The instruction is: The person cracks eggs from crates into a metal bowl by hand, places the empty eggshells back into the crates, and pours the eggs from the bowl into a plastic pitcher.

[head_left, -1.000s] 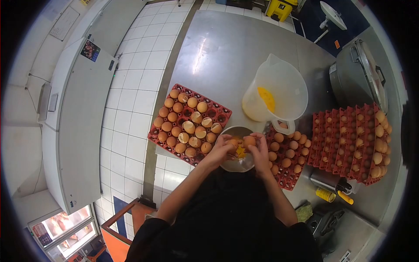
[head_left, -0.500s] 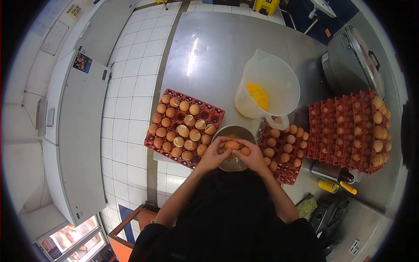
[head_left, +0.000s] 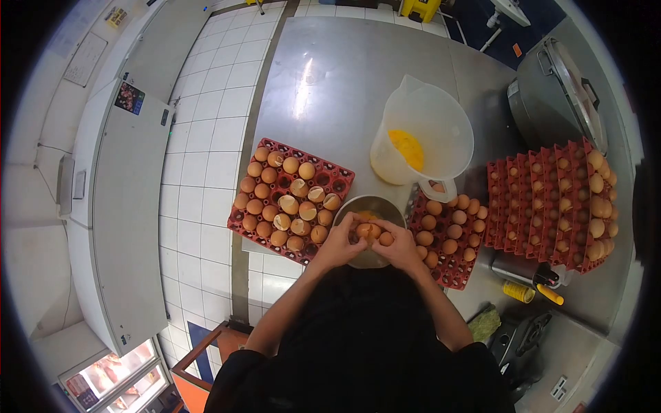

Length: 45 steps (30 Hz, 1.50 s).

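Over a metal bowl (head_left: 341,211), my left hand (head_left: 339,242) and my right hand (head_left: 399,249) grip a brown egg (head_left: 368,231) together. A dark split shows in its shell between my thumbs. My right hand also keeps a second brown egg (head_left: 387,239) tucked against its fingers. Some yellow egg shows inside the bowl behind my fingers; the rest of its contents is hidden. Left of the bowl is a red egg tray (head_left: 344,172) with whole eggs and broken shells. Another red tray (head_left: 451,280), with several brown eggs, lies to the right.
Behind the bowl stands a translucent jug (head_left: 444,155) with yellow egg inside. Stacked red egg trays (head_left: 506,206) rise at the right, in front of a large lidded pot (head_left: 544,103). A yellow-handled tool (head_left: 549,295) and a stove (head_left: 520,344) are nearer on the right.
The egg between my hands has gone from looking whole to showing a split, and my thumbs have shifted at it. The trays, jug and bowl stay in place.
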Tool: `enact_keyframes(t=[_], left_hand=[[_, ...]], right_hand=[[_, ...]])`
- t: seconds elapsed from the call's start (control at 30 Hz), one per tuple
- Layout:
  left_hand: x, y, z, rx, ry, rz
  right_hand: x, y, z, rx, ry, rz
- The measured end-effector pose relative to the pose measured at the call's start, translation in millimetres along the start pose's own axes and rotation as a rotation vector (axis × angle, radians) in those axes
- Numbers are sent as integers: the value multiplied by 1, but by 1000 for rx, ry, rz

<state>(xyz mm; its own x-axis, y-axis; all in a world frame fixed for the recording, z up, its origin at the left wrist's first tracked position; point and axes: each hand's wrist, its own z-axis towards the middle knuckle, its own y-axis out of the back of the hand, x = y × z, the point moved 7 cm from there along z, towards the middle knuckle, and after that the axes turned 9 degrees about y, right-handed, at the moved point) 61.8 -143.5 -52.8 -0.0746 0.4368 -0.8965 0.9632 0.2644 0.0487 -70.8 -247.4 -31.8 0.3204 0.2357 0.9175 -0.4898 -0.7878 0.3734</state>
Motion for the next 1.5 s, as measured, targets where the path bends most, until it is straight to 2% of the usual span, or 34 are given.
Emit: enact_keyframes(t=[0.13, 0.2, 0.23, 0.27, 0.3, 0.37, 0.4, 0.43, 0.47, 0.5, 0.57, 0.6, 0.67, 0.8, 0.87, 1.0, 1.03, 1.13, 1.23, 1.3, 1.33, 1.4, 1.5], left_hand=[[-4, 8, 2, 54, -59, 32], [-15, 14, 1, 83, -111, 63], [-20, 17, 0, 76, -67, 269], [-21, 19, -1, 67, -23, 475], [-19, 19, -1, 69, -24, 475], [-32, 34, -7, -223, -285, 527], [-29, 34, -5, -224, -285, 526], [-23, 38, -1, -225, -219, 364], [-15, 43, 2, -227, -152, 202], [-16, 40, 1, -232, -151, 204], [14, 10, 4, 82, 315, -667], [16, 6, 3, 72, 315, -661], [20, -15, 4, 219, 362, -536], [6, 2, 12, 87, 276, -337], [-36, 49, 14, -413, -232, 304], [-44, 98, 44, -515, -192, 519], [-49, 102, 45, -498, -165, 652], [-46, 131, 60, -481, -292, 798], [-61, 170, 66, -486, -257, 745], [-61, 167, 67, -252, -36, 999], [-63, 169, 67, -259, -33, 1000], [-65, 159, 70, -137, -62, 1128], [-51, 164, 88, -107, -82, 1159]], right_hand=[[1, 12, 3, 58, 37, 3], [12, 16, 5, 140, 262, -217], [15, 23, 5, 138, 260, -218], [18, 27, 3, 182, 241, -362], [21, 31, 1, 228, 223, -505], [27, 41, 1, 200, 182, -485], [28, 45, 1, 173, 141, -466], [30, 46, 0, 174, 141, -467], [34, 48, 0, 120, 148, -315], [37, 48, 0, 68, 155, -161], [38, 37, 1, 56, 189, -89], [40, 31, 2, 41, 217, -22], [45, 21, 4, 52, 225, -17], [55, 20, 3, 33, 183, -22], [47, 25, 0, 5, 166, -22], [25, 34, -8, -58, 147, -39], [24, 33, -10, -57, 161, -32], [22, 35, -15, -68, 119, -7], [24, 42, -24, -87, 83, 15], [12, 41, -26, -87, -1, 78], [5, 37, -26, -82, 5, 79], [0, 33, -26, -97, 88, 63], [-1, 31, -29, -75, 62, 47]])
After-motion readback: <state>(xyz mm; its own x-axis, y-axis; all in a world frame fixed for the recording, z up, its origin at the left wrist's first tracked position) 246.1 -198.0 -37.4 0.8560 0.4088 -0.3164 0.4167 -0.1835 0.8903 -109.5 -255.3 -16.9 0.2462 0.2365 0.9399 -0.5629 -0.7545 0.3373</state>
